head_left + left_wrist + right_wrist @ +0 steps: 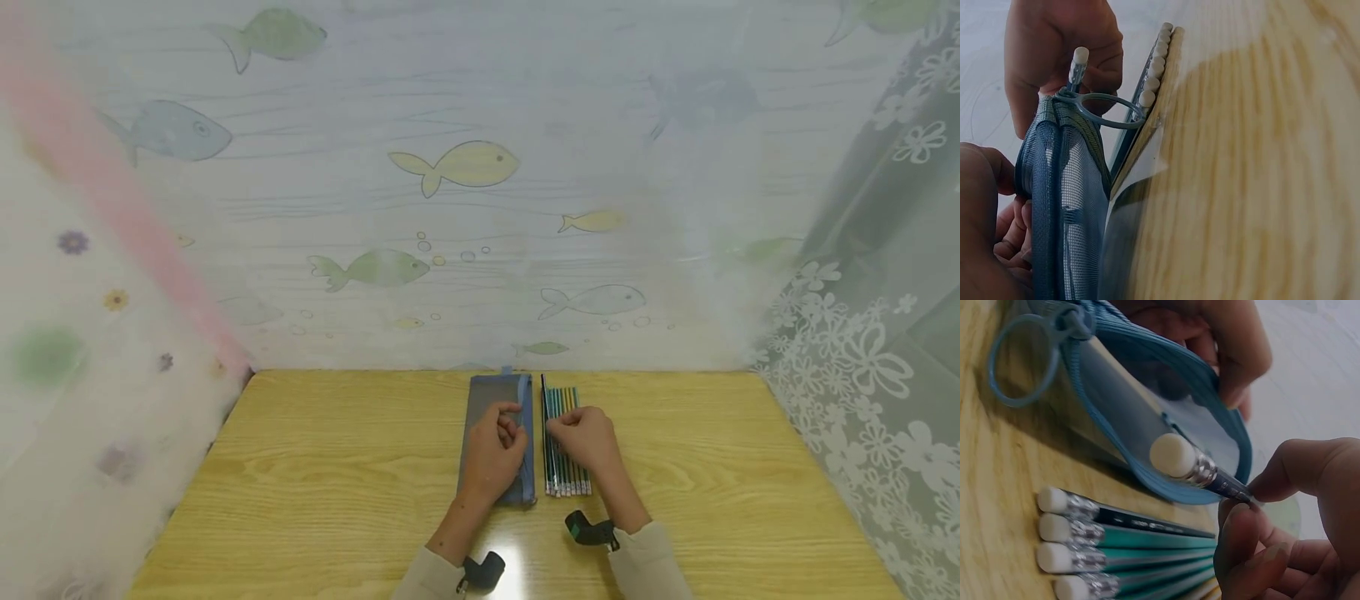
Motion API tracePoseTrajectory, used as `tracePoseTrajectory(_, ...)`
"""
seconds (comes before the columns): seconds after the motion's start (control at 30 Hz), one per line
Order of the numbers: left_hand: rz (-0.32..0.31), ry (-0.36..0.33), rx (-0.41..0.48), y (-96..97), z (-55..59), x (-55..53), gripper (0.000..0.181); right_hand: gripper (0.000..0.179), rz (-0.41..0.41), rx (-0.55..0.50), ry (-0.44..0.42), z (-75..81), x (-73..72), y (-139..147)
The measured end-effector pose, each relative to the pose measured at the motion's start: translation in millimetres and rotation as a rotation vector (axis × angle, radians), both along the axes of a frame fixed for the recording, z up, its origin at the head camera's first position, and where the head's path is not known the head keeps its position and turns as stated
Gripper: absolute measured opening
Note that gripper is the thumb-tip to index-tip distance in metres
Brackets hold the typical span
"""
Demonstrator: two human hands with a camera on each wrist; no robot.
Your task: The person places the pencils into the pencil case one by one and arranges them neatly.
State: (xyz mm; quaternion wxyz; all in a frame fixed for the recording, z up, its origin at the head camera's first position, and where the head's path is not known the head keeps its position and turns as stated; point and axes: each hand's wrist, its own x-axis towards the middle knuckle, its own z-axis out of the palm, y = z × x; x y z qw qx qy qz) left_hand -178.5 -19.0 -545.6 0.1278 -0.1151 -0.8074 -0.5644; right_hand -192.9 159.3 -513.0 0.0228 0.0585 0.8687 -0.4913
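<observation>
A blue mesh zip pouch (480,396) lies on the table, its mouth spread open in the right wrist view. At the pouch's opening edge, my left hand (491,458) pinches the rim between thumb and fingers. My right hand (592,437) pinches a dark pencil (1225,485) with a white eraser, which points toward the wrist camera. That pencil is held above the table, its eraser end beside the open mouth of the pouch. Just right of the pouch, a row of several pencils (573,479) lies side by side, erasers toward me.
A ring-shaped zip pull (1022,359) hangs at the near end of the pouch. The wooden table (337,475) meets a fish-patterned curtain (465,317) at the back. Sheets with flowers hang at both sides. Each wrist wears a black camera (588,529).
</observation>
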Motion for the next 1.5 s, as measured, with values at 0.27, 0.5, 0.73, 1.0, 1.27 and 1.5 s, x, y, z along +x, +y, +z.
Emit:
tracePoseTrajectory(0.27, 0.01, -0.001, -0.007, 1.2, -1.0, -0.1, 0.033, 0.016, 0.017, -0.044, 0.012, -1.3, 2.4, -8)
tracePoseTrajectory(0.5, -0.004, 0.01, 0.003, 1.1, -2.0, 0.0, 0.033, 0.016, 0.019, -0.072, 0.006, -2.5, 2.6, -14)
tracePoseTrajectory(0.73, -0.025, 0.006, 0.019, 2.1, 0.6, 2.2, 0.032, 0.017, -0.006, -0.105, -0.013, -7.7, 1.9, -18)
tracePoseTrajectory(1.0, -0.025, 0.012, 0.025, 3.6, 2.8, 2.8, 0.032, 0.017, -0.011, -0.109, -0.003, -10.0, 0.9, -21)
tracePoseTrajectory(1.27, -0.007, -0.004, -0.004, 4.8, 4.8, 3.7, 0.031, 0.019, 0.008, -0.125, -0.009, -9.4, 2.2, -22)
tracePoseTrajectory(1.5, -0.001, -0.001, -0.018, 5.4, 6.4, 4.4, 0.032, 0.019, 0.019, -0.136, 0.002, -11.4, 1.7, -22)
